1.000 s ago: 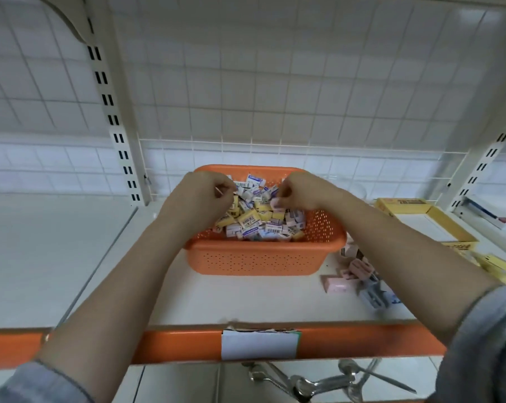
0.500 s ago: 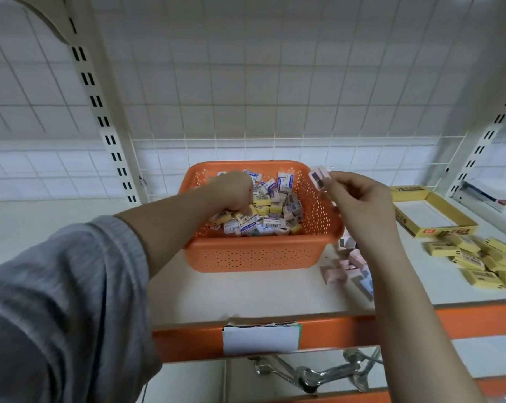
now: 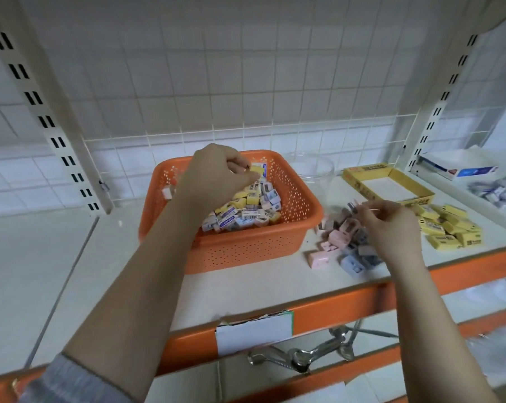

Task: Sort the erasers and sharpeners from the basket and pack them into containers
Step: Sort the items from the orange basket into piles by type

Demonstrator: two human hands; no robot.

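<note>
An orange perforated basket stands on the white shelf and holds a heap of small wrapped erasers and sharpeners. My left hand is raised over the basket's far side and pinches a yellow eraser. Right of the basket lies a pile of pink and blue-grey sharpeners. My right hand hovers over that pile, pinching a small sharpener at its fingertips. Several yellow erasers lie in a group further right, in front of an open yellow cardboard box.
A clear glass bowl stands behind the basket's right corner. A blue and white box and bagged items sit at far right. The shelf's orange front edge carries a paper label. Metal tools lie on the shelf below.
My right hand carried the sharpener from above the basket's right rim down to the sharpener pile. My left hand lifted out of the heap with a yellow eraser.
</note>
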